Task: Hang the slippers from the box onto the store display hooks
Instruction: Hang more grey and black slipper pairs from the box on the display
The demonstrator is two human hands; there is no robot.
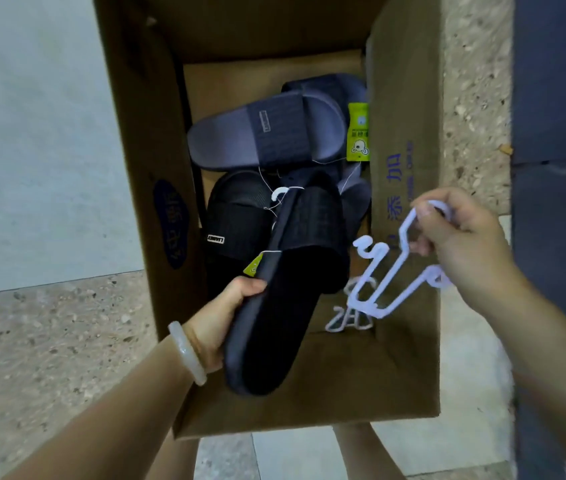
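Observation:
An open cardboard box (406,358) stands on the floor below me. My left hand (221,317) grips a black slipper (285,292) by its side edge, held tilted above the box. My right hand (461,237) pinches the hook end of a white plastic hanger (390,271), which dangles over the box's right side. Inside the box lie a grey slipper (267,133), another black slipper (236,220) and further dark slippers at the back. A second white hanger (347,320) lies at the box bottom.
A yellow-green tag (359,133) lies beside the grey slipper. The floor is speckled stone (49,341), with a pale wall (32,133) on the left. A dark blue-grey structure (558,133) rises on the right. My legs show under the box's near edge.

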